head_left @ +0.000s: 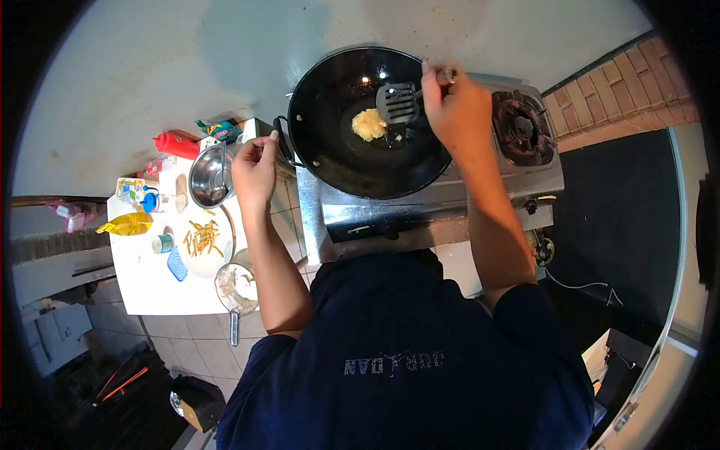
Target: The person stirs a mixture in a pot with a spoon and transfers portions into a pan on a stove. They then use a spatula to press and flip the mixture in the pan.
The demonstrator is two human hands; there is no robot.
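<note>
- Your right hand [457, 112] is closed around the handle of a slotted spatula [397, 103], whose blade rests inside the black wok [360, 157] just beside a yellow lump of food [369, 124].
- Your left hand [255, 169] is loosely curled, fingertips pinched at the wok's side handle [282, 140]; you cannot tell whether it truly grips it.
- The wok sits on the left burner of a steel stove [442, 202]; the right burner [523, 129] is bare.
- At the worktop's [150, 285] far edge a steel bowl [210, 176] holds a utensil.
- A plate [206, 240] of fries lies mid-worktop, with a small strainer [236, 289] at the near edge.
- A red bottle [176, 144] and a yellow packet [129, 223] crowd the left side; little bare room remains there.
</note>
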